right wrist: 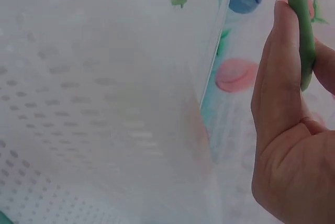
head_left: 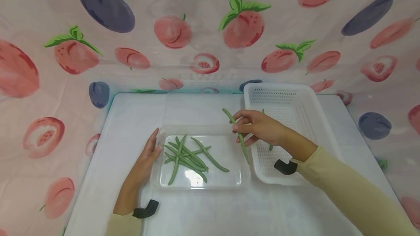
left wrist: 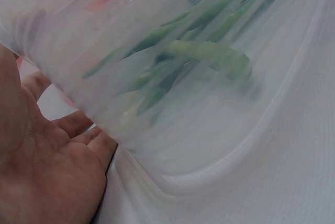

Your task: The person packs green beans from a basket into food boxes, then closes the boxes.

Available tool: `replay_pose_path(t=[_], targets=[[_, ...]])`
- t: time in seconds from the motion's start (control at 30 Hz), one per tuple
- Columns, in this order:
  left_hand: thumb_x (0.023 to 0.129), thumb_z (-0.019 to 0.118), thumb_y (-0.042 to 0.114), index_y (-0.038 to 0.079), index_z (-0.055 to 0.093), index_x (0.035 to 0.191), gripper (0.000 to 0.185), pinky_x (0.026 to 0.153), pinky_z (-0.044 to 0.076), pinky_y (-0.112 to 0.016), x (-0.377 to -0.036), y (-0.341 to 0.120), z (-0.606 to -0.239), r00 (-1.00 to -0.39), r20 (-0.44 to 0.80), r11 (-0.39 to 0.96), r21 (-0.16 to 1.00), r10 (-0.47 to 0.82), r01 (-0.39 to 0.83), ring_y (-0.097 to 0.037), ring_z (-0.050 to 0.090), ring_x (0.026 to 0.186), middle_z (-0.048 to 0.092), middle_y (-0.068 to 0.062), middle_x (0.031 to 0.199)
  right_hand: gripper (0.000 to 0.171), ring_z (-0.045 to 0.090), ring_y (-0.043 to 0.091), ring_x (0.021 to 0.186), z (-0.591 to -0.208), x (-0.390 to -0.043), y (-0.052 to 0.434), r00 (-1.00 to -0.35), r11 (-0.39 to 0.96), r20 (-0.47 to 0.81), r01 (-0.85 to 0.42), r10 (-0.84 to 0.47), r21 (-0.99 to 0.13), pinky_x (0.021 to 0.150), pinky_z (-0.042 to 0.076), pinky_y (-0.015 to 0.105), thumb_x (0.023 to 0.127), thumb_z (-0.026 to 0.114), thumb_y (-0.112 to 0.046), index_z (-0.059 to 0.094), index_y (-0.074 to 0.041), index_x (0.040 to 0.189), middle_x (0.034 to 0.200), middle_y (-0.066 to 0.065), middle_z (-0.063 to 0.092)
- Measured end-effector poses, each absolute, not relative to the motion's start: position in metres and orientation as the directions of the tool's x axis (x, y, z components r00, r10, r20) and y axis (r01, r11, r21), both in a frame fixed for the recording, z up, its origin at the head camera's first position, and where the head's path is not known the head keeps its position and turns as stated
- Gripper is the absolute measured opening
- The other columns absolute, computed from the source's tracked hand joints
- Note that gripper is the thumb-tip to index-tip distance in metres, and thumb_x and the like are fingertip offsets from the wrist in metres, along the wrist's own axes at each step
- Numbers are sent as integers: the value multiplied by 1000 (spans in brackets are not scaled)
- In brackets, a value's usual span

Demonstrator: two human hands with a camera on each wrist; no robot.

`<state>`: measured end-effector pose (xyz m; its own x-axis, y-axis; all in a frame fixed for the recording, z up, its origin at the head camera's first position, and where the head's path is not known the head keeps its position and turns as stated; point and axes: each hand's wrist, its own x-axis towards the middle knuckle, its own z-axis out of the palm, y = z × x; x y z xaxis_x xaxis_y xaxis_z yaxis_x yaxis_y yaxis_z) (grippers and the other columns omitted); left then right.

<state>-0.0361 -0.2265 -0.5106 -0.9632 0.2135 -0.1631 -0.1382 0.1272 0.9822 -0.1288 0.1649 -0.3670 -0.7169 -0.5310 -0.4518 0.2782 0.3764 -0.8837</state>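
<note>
My right hand (head_left: 257, 126) pinches a green bean (head_left: 242, 144) between thumb and fingers, over the gap between the clear plastic container (head_left: 200, 188) and the white perforated basket (head_left: 323, 134). The right wrist view shows that bean (right wrist: 298, 4) slanting up from the fingertips. Against the container's left wall rests my left hand (head_left: 146, 161), its fingers extended. Several green beans (head_left: 185, 157) lie crossed in the container's left half, with one bean (head_left: 210, 154) apart to their right. Through the cloudy wall, beans (left wrist: 209, 56) show blurred in the left wrist view. Another bean (head_left: 270, 148) lies in the basket, partly hidden by my right hand.
Both containers stand side by side on a white table (head_left: 203, 210). A fruit-printed cloth (head_left: 203, 32) hangs behind the table and shows along both sides. Each wrist carries a black device (head_left: 285, 166). The basket's rim stands right beside the clear container's right edge.
</note>
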Motion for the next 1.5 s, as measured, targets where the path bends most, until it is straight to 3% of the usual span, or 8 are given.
replay_pose_path(t=[0.57, 0.77, 1.1, 1.3, 1.5], targets=[[111, 38, 25, 34, 6, 165, 64, 115, 18, -73, -38, -224, -511, -964, -131, 95, 989, 229, -112, -39, 0, 159, 1, -2, 174, 40, 68, 24, 85, -375, -128, 118, -683, 401, -477, 283, -554, -871, 67, 63, 38, 97, 71, -21, 52, -4, 129, 98, 9, 66], [110, 40, 30, 39, 8, 164, 63, 116, 13, -76, -38, -225, -510, -965, -147, 113, 986, 218, -125, -38, -3, 159, 0, -2, 174, 41, 68, 23, 83, -376, -126, 106, -680, 400, -480, 289, -554, -870, 64, 63, 37, 97, 71, -20, 53, -3, 130, 99, 12, 64], [110, 40, 30, 35, 7, 165, 64, 116, 15, -74, -37, -224, -514, -964, -138, 88, 989, 228, -121, -37, -2, 160, 1, -3, 174, 39, 71, 20, 81, -380, -124, 97, -673, 404, -482, 287, -561, -869, 64, 63, 38, 97, 71, -19, 53, -3, 128, 102, 15, 65], [111, 39, 27, 40, 9, 164, 62, 116, 18, -72, -38, -225, -517, -964, -137, 83, 989, 230, -121, -36, -1, 160, 3, 0, 174, 38, 70, 20, 81, -381, -125, 93, -673, 405, -483, 286, -561, -869, 65, 64, 40, 96, 72, -19, 54, -4, 126, 96, 8, 65], [110, 41, 32, 40, 8, 164, 63, 117, 11, -75, -39, -227, -518, -962, -145, 80, 988, 233, -129, -35, -4, 160, 0, 0, 174, 39, 69, 19, 81, -382, -126, 89, -668, 416, -482, 273, -567, -867, 65, 64, 40, 97, 72, -21, 54, -4, 127, 97, 8, 65]])
